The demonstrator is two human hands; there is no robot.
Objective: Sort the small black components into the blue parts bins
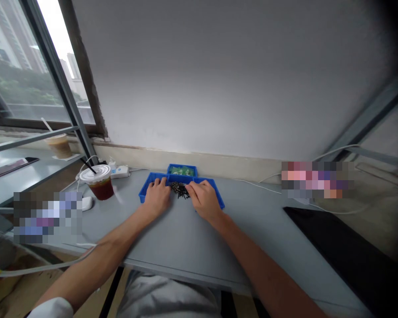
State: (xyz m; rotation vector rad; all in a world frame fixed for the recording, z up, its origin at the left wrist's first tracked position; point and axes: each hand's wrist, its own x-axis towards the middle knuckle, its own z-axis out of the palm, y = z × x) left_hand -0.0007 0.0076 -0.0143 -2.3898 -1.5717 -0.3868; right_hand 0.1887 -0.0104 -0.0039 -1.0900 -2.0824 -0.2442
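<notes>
A pile of small dark, screw-like pieces (179, 190) lies on the desk between my hands, in front of blue plastic trays (145, 187). My left hand (157, 195) rests over the left tray, fingers apart and thumb side beside the pile. My right hand (204, 199) is closed in a pinch at the pile's right edge, in front of the right tray (219, 192). Whatever sits between its fingertips is too small to make out. Behind them stands a smaller blue tray (182, 166) with green, shiny contents.
On the left stands a lidded cup of dark drink (101, 187) with a straw, near a white power strip (119, 171) and a white mouse (87, 203). A black flat panel (331, 243) lies at right. White cables (268, 187) run along the wall. Two patches are blurred out.
</notes>
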